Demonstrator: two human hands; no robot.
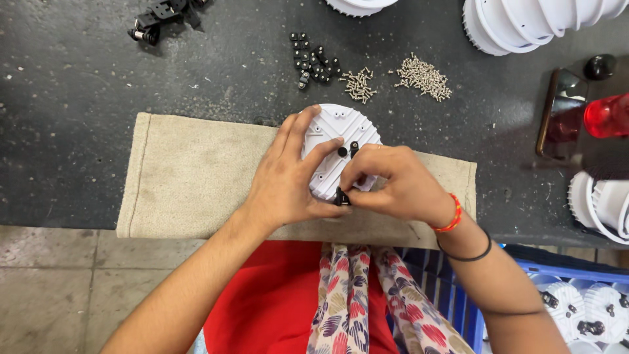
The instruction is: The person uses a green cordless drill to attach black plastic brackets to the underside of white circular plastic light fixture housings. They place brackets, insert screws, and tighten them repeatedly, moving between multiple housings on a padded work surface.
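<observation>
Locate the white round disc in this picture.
In the head view, the white round disc sits centre frame on the beige cloth, gripped between the left hand and right hand.

No packages, labels, signs, screens visible.

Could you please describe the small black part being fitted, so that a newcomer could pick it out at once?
On the beige woven cloth across the dark workbench, the left hand steadies a round white ribbed plastic disc. At the disc's near edge, the right hand pinches the small black plastic clip. Unlike the loose black clips piled further back beside silver screws, it touches the disc.
</observation>
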